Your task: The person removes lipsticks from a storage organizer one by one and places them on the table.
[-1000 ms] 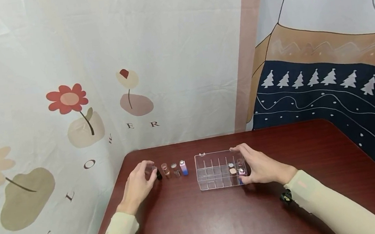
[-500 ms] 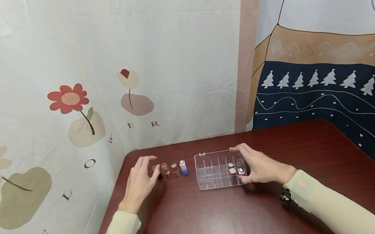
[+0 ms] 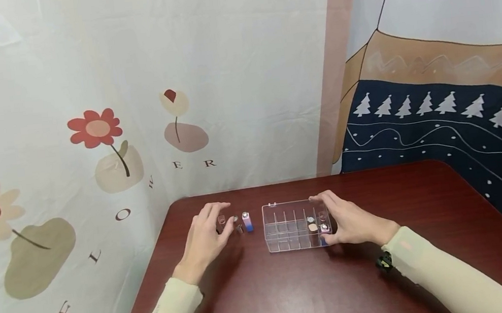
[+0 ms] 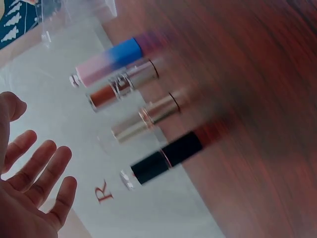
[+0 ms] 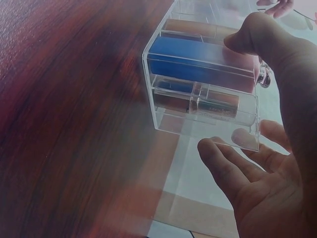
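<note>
My left hand [image 3: 204,238] hovers over a row of upright lipstick tubes, thumb and fingers spread with nothing between them. In the left wrist view the row shows a black tube [image 4: 166,158], a gold one [image 4: 146,119], a clear-and-silver one [image 4: 124,85] and a pink-to-blue one [image 4: 109,62]. My right hand [image 3: 350,222] grips the right end of a clear divided organizer [image 3: 283,245], thumb on the near wall and fingers on the far side. At that end stand another pink-to-blue tube [image 5: 198,62] and a clear-capped lipstick [image 5: 215,105].
Also in the organizer's right part is a brown tube with a beige top [image 3: 312,228]. The dark red wooden table [image 3: 270,292] meets a printed cloth backdrop [image 3: 242,76] at its far edge. A dark watch-like band [image 3: 383,262] sits at my right wrist.
My left hand has moved right along the lipstick row from the black tube, with its fingers spreading wider. My right hand keeps its grip on the organizer.
</note>
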`<state>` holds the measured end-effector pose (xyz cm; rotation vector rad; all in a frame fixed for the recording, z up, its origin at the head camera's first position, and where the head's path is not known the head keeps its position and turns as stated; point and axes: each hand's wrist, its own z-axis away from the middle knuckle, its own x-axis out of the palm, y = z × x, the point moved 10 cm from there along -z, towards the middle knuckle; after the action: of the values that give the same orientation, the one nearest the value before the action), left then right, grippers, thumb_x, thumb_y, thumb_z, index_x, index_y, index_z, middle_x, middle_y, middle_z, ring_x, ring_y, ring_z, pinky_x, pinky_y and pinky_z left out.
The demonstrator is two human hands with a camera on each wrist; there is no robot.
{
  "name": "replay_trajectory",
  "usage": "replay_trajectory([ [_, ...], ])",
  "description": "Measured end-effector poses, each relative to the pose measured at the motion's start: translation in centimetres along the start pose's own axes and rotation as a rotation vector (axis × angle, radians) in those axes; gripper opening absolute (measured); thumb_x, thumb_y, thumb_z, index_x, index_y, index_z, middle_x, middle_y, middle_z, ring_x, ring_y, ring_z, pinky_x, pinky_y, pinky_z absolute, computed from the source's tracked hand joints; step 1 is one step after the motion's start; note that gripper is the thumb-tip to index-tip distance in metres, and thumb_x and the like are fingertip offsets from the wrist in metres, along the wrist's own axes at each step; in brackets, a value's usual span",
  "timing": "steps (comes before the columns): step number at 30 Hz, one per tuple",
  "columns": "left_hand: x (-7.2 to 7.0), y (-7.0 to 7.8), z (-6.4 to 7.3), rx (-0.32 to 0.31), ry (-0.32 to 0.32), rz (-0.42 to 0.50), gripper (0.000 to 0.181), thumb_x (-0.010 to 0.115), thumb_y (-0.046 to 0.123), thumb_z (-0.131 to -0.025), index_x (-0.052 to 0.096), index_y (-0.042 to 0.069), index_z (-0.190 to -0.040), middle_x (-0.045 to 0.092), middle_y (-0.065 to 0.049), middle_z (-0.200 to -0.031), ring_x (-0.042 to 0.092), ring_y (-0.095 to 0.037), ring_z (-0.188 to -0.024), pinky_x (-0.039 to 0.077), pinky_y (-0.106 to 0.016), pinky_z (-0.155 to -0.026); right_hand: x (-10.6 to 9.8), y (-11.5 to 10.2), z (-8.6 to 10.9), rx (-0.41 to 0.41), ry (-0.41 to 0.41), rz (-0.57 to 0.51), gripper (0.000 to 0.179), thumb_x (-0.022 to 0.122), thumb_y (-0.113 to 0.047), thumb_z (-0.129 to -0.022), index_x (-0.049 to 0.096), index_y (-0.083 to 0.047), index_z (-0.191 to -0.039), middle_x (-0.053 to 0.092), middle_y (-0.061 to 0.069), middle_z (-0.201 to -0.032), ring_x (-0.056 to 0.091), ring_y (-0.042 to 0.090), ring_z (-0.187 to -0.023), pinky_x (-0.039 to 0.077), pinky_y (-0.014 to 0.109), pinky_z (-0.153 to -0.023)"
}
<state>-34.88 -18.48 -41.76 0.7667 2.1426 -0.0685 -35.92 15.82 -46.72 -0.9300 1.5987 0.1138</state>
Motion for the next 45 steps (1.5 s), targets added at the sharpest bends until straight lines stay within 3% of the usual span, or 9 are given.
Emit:
replay_trajectory([
  [4,0.5,1.5,-0.5,0.036,-0.004,0.018,0.041,0.089,0.017,-0.1,0.078,0.011,-0.139,0.077,-0.007,-0.124,0.071,-0.021,-0.086,0.055,-0.046,-0.082,-0.1,0.1,0.0,0.009,-0.009,-0.002,0.102,0.102,-0.026,-0.082,0.048,-0.009,-0.167,0.059,0.012,-0.159,0.074,0.024,-0.13,0.067,0.05,-0.109],
  [11,1.9,4.1,-0.9,0.088,-0.033,0.049,0.04,0.09,0.021,-0.1,0.079,0.012,-0.138,0.078,-0.005,-0.127,0.076,-0.025,-0.103,0.059,-0.047,-0.083,-0.1,0.1,0.0,0.018,-0.01,-0.012,0.102,0.103,-0.024,-0.082,0.048,-0.01,-0.167,0.059,0.01,-0.16,0.074,0.024,-0.129,0.067,0.049,-0.109],
  [17,3.3,6.0,-1.0,0.117,-0.076,0.048,0.04,0.087,0.025,-0.103,0.077,0.014,-0.141,0.076,-0.002,-0.123,0.069,-0.018,-0.091,0.059,-0.044,-0.084,-0.1,-0.1,0.0,0.008,-0.007,-0.018,0.101,0.102,-0.022,-0.082,0.049,-0.01,-0.167,0.06,0.011,-0.158,0.074,0.021,-0.126,0.067,0.049,-0.106],
  [25,5.0,8.4,-1.4,0.171,-0.117,0.053,0.042,0.086,0.028,-0.104,0.076,0.015,-0.143,0.077,-0.002,-0.133,0.078,-0.027,-0.119,0.064,-0.046,-0.093,0.0,0.0,-0.1,0.018,-0.015,-0.02,0.102,0.103,-0.024,-0.083,0.048,-0.01,-0.167,0.059,0.01,-0.159,0.075,0.027,-0.13,0.067,0.051,-0.109],
  [39,6.6,12.4,-2.3,0.276,-0.156,0.063,0.05,0.091,0.042,-0.1,0.076,0.017,-0.141,0.078,-0.001,-0.123,0.078,-0.022,-0.103,0.064,-0.04,-0.082,-0.1,0.1,-0.1,0.021,-0.019,-0.026,0.102,0.104,-0.025,-0.082,0.049,-0.01,-0.166,0.062,0.013,-0.156,0.073,0.019,-0.123,0.068,0.048,-0.106],
  [45,7.6,13.6,-2.6,0.301,-0.184,0.078,0.051,0.09,0.046,-0.101,0.075,0.017,-0.141,0.078,0.0,-0.122,0.078,-0.019,-0.102,0.068,-0.038,-0.09,-0.1,0.2,-0.2,0.021,-0.025,-0.037,0.101,0.104,-0.024,-0.082,0.049,-0.01,-0.166,0.062,0.011,-0.156,0.073,0.017,-0.122,0.068,0.046,-0.105],
])
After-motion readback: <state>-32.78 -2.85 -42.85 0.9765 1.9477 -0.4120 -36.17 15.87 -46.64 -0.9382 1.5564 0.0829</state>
